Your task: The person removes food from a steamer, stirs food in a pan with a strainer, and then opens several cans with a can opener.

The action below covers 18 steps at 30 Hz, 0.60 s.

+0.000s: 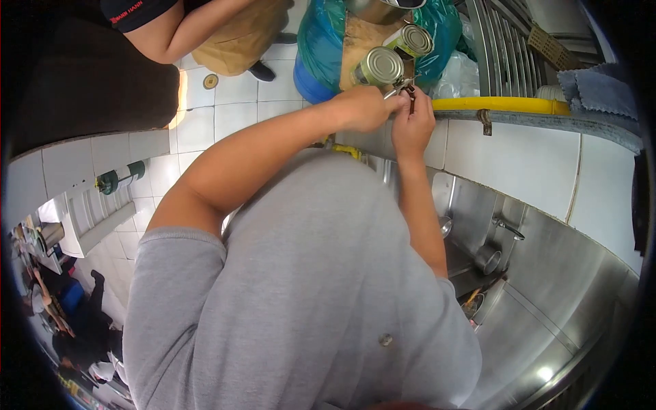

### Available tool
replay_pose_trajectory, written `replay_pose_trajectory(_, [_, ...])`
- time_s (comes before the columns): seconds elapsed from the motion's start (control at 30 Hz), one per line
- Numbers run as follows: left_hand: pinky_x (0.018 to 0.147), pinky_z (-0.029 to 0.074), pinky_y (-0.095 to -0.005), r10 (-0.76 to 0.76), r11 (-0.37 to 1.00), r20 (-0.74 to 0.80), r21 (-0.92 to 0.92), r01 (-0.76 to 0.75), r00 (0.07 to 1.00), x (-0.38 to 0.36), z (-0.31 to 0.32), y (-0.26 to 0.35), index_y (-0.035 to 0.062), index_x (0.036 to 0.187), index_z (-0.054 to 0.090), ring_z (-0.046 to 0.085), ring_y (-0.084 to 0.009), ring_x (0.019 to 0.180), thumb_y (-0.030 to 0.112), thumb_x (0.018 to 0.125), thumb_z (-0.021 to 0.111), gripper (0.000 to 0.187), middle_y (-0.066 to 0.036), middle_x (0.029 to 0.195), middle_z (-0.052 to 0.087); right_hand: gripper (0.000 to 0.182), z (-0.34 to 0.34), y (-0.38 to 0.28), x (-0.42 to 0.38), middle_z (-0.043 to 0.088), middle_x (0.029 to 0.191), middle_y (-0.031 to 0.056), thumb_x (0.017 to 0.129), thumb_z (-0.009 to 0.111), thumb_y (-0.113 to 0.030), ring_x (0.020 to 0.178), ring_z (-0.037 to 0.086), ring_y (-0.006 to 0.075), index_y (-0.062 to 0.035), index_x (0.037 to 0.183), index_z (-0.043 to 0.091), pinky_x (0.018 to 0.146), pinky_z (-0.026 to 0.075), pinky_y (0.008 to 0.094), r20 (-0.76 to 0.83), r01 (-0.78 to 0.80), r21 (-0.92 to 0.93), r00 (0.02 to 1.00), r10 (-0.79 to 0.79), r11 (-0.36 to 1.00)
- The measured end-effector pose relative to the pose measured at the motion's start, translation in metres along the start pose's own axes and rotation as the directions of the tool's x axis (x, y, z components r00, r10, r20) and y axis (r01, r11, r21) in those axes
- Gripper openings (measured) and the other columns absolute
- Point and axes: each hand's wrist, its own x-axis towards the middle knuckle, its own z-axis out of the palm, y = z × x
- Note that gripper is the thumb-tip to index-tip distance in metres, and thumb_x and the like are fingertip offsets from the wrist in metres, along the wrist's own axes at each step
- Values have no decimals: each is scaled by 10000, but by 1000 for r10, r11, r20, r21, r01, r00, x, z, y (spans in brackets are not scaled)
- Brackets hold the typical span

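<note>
A tool (402, 86) is clamped in the closed fingers of the left hand (364, 109) and right hand (414, 128), just beside the near can (383, 65), with the far can (417, 41) behind; if uneven pressure is applied, the tool could slip and the near can be tipped

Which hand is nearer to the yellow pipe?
Right. The right hand is beside the visible end of the yellow pipe; the left hand is farther away, on the right hand's far side.

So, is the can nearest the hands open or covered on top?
Covered: the nearest can shows a ringed metal lid across its top. Whether it is partly cut, I cannot tell.
</note>
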Motion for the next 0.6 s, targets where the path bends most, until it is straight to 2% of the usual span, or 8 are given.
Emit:
replay_pose_trajectory(0.13, [770, 553, -518, -86, 994, 89, -56, 91, 992, -8, -28, 25, -95, 1041, 723, 701, -464, 788, 598, 1099, 401, 767, -278, 847, 722, 244, 0, 4, 1, 688, 1064, 210, 1040, 656, -185, 941, 667, 431, 22, 1169, 669, 808, 544, 465, 9, -11, 10, 1000, 11, 1000])
replay_pose_trajectory(0.2, [833, 556, -524, -377, 883, 346, -146, 446, 859, -10, -38, 36, -50, 1134, 724, 707, -478, 889, 513, 1089, 479, 617, -297, 954, 734, 253, 0, 8, 2, 686, 1107, 193, 1017, 675, -124, 960, 699, 352, 28, 1219, 653, 831, 561, 416, 50, -2, -5, 999, 2, 1000])
replay_pose_trajectory(0.23, [833, 556, -524, -378, 880, 346, -156, 450, 859, -8, -24, 24, -50, 1134, 724, 707, -478, 889, 513, 1089, 479, 617, -297, 954, 734, 253, 1, 6, 2, 686, 1107, 193, 1017, 675, -124, 960, 699, 352, 28, 1219, 653, 831, 561, 416, 60, 1, -7, 998, -1, 1000])
replay_pose_trajectory(0.3, [897, 549, -518, -148, 989, -147, -33, 145, 978, -2, 15, -7, -10, 1184, 715, 709, -471, 993, 424, 1057, 566, 477, -304, 1033, 738, 385, 3, -1, 0, 672, 1172, 157, 966, 678, -7, 1011, 703, 248, 22, 1339, 593, 874, 574, 362, 83, -277, 302, 961, 264, 912])
replay_pose_trajectory(0.4, [948, 526, -536, -184, 954, -17, -246, 175, 983, -6, -4, 4, -2, 1192, 714, 694, -477, 1078, 370, 1038, 605, 417, -280, 1045, 745, 585, 15, 24, -16, 642, 1224, 135, 910, 664, 69, 1080, 680, 192, 6, 1467, 497, 912, 574, 327, 114, -410, 531, 902, 417, 742])
replay_pose_trajectory(0.5, [862, 551, -478, 49, 967, -117, -242, -77, 992, -25, -13, 0, 6, 1223, 704, 727, -379, 942, 334, 1053, 597, 384, -194, 945, 742, 668, 22, 47, -27, 644, 1251, 153, 886, 676, 72, 1109, 683, 208, 6, 1509, 446, 916, 569, 324, 320, -456, 374, 881, 349, 807])
replay_pose_trajectory(0.53, [862, 551, -478, 59, 967, -120, -241, -87, 991, -32, -24, 1, 6, 1223, 704, 727, -379, 942, 334, 1053, 597, 384, -194, 945, 742, 668, 23, 40, -19, 644, 1251, 153, 886, 676, 72, 1109, 683, 208, 6, 1509, 446, 916, 569, 324, 312, -450, 372, 885, 347, 812])
replay_pose_trajectory(0.6, [771, 531, -377, -2, 903, 98, -427, 44, 995, -56, -57, 4, 5, 1242, 683, 647, -212, 797, 308, 1070, 598, 359, -101, 837, 668, 733, 29, 4, -4, 638, 1287, 156, 849, 751, 32, 1113, 678, 203, 21, 1512, 438, 916, 561, 315, 343, -263, 256, 925, 166, 930])
